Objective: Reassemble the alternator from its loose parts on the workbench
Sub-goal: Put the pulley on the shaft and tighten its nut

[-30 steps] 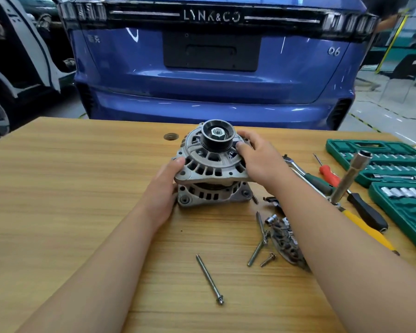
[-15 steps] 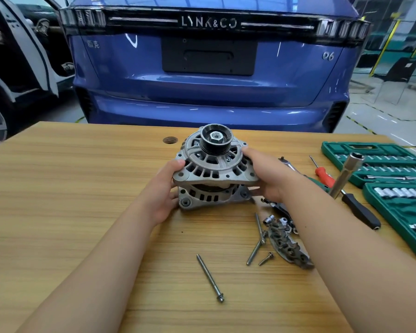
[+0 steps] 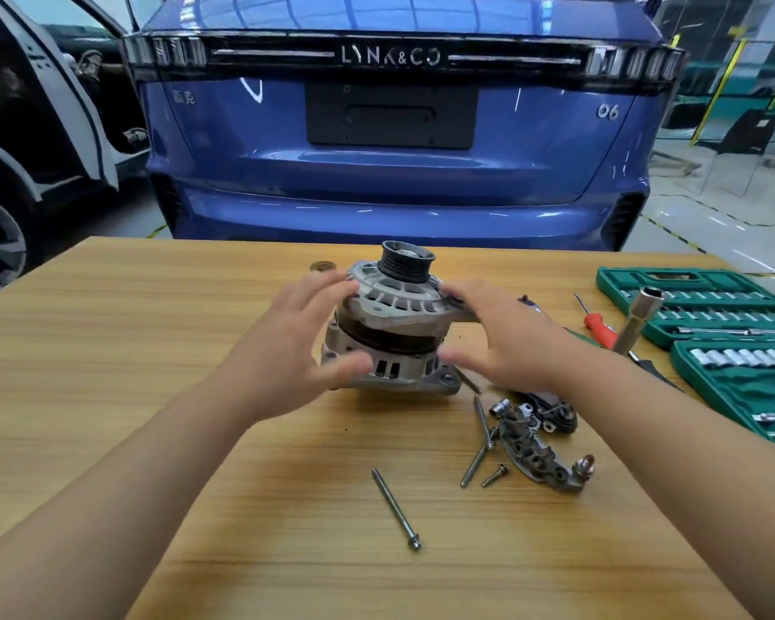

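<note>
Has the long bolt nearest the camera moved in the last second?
No. The long bolt keeps the same spot and slant left of the short screw on the workbench; only the camera shifted.

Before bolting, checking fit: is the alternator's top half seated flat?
Not flat: the top half looks tilted, with a dark band showing between it and the bottom half.

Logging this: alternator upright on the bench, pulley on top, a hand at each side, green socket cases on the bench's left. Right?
No. The head view shows the green socket cases on the right of the bench, not the left. The rest holds: alternator upright, pulley on top, left hand and right hand at its sides.
</note>
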Demonstrator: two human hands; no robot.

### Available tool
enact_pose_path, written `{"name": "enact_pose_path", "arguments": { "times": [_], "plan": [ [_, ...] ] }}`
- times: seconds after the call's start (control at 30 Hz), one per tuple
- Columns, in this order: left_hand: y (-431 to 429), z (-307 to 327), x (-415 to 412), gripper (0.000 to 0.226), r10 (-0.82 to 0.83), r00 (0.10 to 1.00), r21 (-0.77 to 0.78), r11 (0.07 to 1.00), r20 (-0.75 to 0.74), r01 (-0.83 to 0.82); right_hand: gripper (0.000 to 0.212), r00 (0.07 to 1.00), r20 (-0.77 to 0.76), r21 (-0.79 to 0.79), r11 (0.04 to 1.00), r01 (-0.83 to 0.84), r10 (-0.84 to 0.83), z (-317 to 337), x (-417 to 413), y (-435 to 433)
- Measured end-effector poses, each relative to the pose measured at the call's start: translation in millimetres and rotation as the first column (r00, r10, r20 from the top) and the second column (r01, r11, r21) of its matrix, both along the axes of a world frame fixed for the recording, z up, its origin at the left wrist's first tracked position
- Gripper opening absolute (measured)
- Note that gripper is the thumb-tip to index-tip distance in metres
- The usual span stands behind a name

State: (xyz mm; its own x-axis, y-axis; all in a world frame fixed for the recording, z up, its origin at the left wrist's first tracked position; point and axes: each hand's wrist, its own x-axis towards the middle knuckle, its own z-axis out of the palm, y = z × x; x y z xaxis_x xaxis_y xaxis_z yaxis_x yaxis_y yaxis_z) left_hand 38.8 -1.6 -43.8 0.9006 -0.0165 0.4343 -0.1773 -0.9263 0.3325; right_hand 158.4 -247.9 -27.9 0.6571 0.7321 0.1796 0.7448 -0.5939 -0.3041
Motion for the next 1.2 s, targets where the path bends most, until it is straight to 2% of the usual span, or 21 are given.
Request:
{"name": "enact_pose_path", "arguments": {
  "times": [0.07, 0.1, 0.17, 0.37, 0.5, 0.63, 0.83, 0.93, 1.1, 1.2],
  "plan": [
    [4.7, -11.5, -2.4, 0.117, -0.068, 0.998, 0.239, 0.968, -0.013, 0.069, 0.112, 0.986, 0.158, -0.198, 0.98, -0.028, 0.06, -12.6, -4.1, -5.3],
    [6.6, -14.7, 0.1, 0.124, -0.087, 0.996, 0.313, 0.946, 0.011, 0.079, 0.117, 0.973, 0.225, -0.244, 0.97, -0.004, 0.061, -19.0, -5.5, -3.0],
    [9.2, -15.1, 6.7, 0.128, -0.123, 0.99, 0.4, 0.913, 0.076, 0.083, 0.118, 0.949, 0.314, -0.237, 0.97, 0.051, 0.027, -27.8, -9.9, 6.1],
    [26.0, -14.4, 16.1, 0.135, -0.127, 0.986, 0.391, 0.918, 0.109, 0.075, 0.124, 0.878, 0.47, -0.244, 0.969, 0.031, 0.09, -28.2, -19.2, 5.4],
    [29.2, -13.8, 25.2, 0.112, -0.228, 0.958, 0.445, 0.886, 0.175, 0.13, 0.135, 0.886, 0.462, -0.283, 0.954, 0.096, 0.048, -37.4, -21.2, 6.7],
    [33.5, -13.3, 27.5, 0.108, -0.252, 0.953, 0.401, 0.9, 0.166, 0.168, 0.138, 0.865, 0.502, -0.279, 0.95, 0.139, 0.02, -39.8, -28.7, 15.8],
    [41.5, -12.4, 26.0, 0.121, -0.114, 0.987, 0.285, 0.955, 0.113, 0.077, 0.126, 0.788, 0.611, -0.248, 0.964, 0.098, 0.077, -31.7, -31.8, 30.5],
    [44.4, -15.9, 25.5, 0.124, -0.073, 0.993, 0.213, 0.976, 0.094, 0.051, 0.121, 0.796, 0.599, -0.268, 0.958, 0.097, 0.087, -25.4, -24.9, 32.3],
    [46.5, -26.3, 24.2, 0.126, -0.055, 0.991, 0.143, 0.989, 0.118, 0.038, 0.126, 0.823, 0.568, -0.255, 0.956, 0.143, 0.028, -21.1, -20.6, 45.3],
    [49.0, -29.4, 22.5, 0.119, -0.055, 0.986, 0.096, 0.995, 0.159, 0.04, 0.117, 0.832, 0.552, -0.221, 0.971, 0.09, 0.048, -14.6, -16.2, 50.7]
  ]
}}
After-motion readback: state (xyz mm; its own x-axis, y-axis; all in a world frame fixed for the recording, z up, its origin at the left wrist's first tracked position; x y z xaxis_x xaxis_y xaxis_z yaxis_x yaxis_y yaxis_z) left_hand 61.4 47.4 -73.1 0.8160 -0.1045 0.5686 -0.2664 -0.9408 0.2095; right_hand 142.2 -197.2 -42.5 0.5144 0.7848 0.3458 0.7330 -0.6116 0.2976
